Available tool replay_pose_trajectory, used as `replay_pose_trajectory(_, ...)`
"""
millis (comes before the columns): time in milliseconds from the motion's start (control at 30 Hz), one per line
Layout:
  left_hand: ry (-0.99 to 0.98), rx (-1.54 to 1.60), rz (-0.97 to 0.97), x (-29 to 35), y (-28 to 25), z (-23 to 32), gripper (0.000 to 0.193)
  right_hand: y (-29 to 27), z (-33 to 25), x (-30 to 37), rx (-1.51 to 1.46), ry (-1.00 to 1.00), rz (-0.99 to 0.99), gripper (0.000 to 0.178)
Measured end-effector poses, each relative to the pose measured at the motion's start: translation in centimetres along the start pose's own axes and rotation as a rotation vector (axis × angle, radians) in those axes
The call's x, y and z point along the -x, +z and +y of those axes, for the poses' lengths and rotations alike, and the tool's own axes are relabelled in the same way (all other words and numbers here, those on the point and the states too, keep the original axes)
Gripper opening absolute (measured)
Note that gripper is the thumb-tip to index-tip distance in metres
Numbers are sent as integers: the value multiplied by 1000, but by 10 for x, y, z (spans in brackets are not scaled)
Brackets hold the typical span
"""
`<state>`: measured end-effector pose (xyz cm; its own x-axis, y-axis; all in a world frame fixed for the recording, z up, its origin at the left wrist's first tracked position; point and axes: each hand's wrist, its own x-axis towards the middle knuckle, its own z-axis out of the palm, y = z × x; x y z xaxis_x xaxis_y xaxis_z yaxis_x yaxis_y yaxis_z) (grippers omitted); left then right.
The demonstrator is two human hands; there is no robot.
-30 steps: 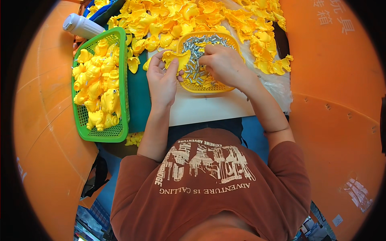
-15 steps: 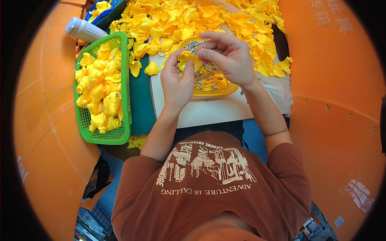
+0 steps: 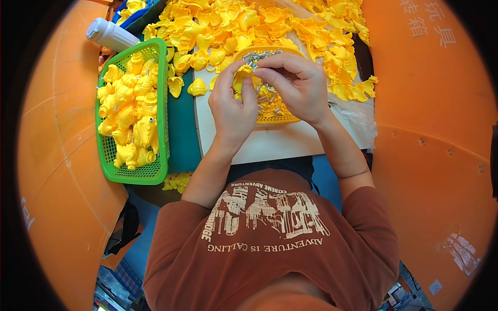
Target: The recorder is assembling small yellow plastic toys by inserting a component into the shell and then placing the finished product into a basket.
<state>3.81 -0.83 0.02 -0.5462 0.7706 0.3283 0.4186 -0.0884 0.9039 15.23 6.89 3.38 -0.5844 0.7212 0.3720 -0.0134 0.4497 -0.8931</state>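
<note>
My left hand [image 3: 233, 106] is closed around a curved yellow plastic shell piece [image 3: 240, 78], gripping it between thumb and fingers. My right hand [image 3: 295, 85] pinches at the shell's right edge, thumb and forefinger together; whatever lies between those fingertips is too small to make out. Both hands are over a yellow plastic basket [image 3: 277, 120], which holds small silvery metal pins [image 3: 270, 93] and little yellow parts. Part of the basket is hidden behind the hands.
A green basket [image 3: 165, 129] full of assembled yellow toy figures [image 3: 124, 109] stands at the left. Behind it lies a white bottle [image 3: 111, 35]. Loose yellow shells [image 3: 228, 26] are heaped across the table's far side. Orange panels [image 3: 425, 129] rise on both sides.
My right hand's fingers have come down and left onto the shell. My left hand has turned slightly, tilting the shell more upright.
</note>
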Motion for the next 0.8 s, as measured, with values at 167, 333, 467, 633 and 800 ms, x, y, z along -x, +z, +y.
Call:
replay_pose_trajectory(167, 68, -97, 16, -1, -1, 3, 25, 0, -5, -1, 64, -5, -31, 11)
replay_pose_trajectory(333, 118, -149, 27, -1, -2, 3, 26, 1, -5, -1, 104, -25, -21, 11)
replay_pose_trajectory(467, 182, -157, 48, -3, -2, 0, 26, 1, -3, -1, 50, 36, -28, 11)
replay_pose_trajectory(633, 184, -156, 53, -3, -2, 0, 27, 1, -5, -2, 3, 110, -67, 11)
replay_pose_trajectory(800, 175, -143, 55, -3, -4, 1, 25, 1, -4, -3, -39, 181, -98, 12)
